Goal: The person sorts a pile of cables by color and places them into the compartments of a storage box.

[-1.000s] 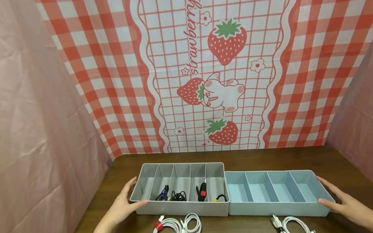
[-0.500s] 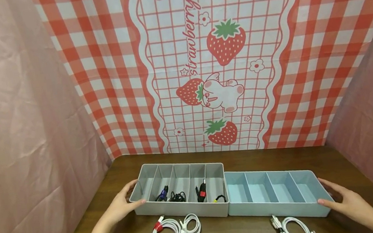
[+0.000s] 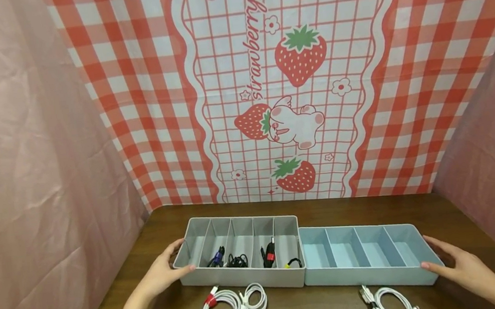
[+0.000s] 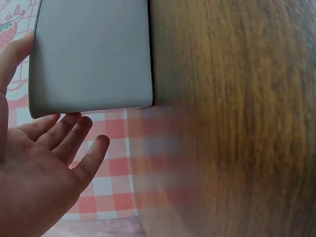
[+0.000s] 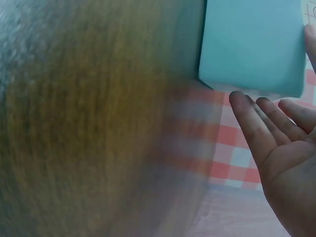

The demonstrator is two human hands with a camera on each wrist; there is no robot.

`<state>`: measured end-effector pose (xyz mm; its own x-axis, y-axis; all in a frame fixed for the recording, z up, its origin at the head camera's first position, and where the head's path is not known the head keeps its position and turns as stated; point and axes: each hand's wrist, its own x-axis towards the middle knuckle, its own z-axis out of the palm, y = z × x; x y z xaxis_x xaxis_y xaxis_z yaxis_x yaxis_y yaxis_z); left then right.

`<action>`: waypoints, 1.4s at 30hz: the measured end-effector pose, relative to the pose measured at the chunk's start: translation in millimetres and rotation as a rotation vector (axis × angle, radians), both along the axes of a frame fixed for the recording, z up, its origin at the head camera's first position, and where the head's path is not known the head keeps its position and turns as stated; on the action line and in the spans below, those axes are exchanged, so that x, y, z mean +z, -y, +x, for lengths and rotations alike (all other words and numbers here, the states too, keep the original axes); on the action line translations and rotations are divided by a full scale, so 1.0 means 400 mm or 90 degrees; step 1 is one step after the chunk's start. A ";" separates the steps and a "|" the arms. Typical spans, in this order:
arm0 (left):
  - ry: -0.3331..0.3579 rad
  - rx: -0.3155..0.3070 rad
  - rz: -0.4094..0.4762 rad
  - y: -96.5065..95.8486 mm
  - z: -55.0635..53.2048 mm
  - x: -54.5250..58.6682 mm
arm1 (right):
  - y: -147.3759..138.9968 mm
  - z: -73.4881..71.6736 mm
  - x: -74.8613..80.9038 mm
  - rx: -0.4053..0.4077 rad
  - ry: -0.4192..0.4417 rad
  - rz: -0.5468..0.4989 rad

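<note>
A grey divided box (image 3: 242, 277) stands end to end with a light-blue divided box (image 3: 369, 276). My left hand (image 3: 162, 273) is at the grey box's left end, its thumb at the front rim. In the left wrist view, the fingers (image 4: 64, 133) reach, nearly straight, to that end wall. My right hand (image 3: 459, 268) mirrors this at the blue box's right end, thumb over the front corner; the right wrist view shows its extended fingers (image 5: 252, 123) by the wall. Bundled dark cables (image 3: 268, 255) lie in the grey box; nothing shows in the blue one's compartments.
On the brown table (image 3: 318, 308), before the grey box, lie a white coiled cable with a red tie (image 3: 210, 300) and a smaller white coil (image 3: 262, 299). Another white cable (image 3: 366, 294) lies before the blue box. Checked cloth (image 3: 159, 133) hangs behind, pink cloth (image 3: 30, 197) at the sides.
The blue box's right end has shifted very slightly back, away from me, with my right hand at it. My left hand and the grey box look almost unmoved.
</note>
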<state>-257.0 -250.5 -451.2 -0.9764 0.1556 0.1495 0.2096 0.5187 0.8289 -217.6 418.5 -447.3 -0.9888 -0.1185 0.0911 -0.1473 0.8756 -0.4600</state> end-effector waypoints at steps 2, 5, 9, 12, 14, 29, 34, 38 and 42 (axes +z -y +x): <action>0.000 -0.001 0.000 -0.001 0.002 0.003 | 0.003 0.002 0.001 0.006 -0.018 0.009; -0.001 -0.004 0.001 -0.002 0.004 0.006 | 0.009 0.006 0.006 0.016 -0.042 0.021; -0.002 -0.006 0.002 -0.003 0.003 0.006 | 0.018 0.014 0.016 0.022 -0.073 0.028; -0.006 -0.005 -0.008 -0.002 0.001 0.004 | 0.027 0.021 0.027 0.016 -0.102 0.035; -0.007 -0.002 -0.020 0.000 0.000 0.003 | 0.034 0.026 0.038 0.010 -0.126 0.037; 0.019 0.016 -0.047 -0.002 -0.001 0.001 | 0.109 0.070 0.104 -0.001 -0.191 0.014; 0.022 0.017 -0.043 -0.002 0.000 0.000 | 0.137 0.085 0.115 -0.003 -0.213 0.017; 0.018 0.012 -0.039 -0.003 -0.001 0.001 | 0.157 0.095 0.119 0.000 -0.227 0.014; 0.012 0.008 -0.039 -0.004 -0.003 0.003 | 0.175 0.108 0.118 0.011 -0.250 0.007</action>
<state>-258.0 -248.8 -449.9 -0.9809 0.1518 0.1214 0.1874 0.5716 0.7988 -174.5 348.3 -400.3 -0.8770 -0.1382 0.4602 -0.3251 0.8759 -0.3564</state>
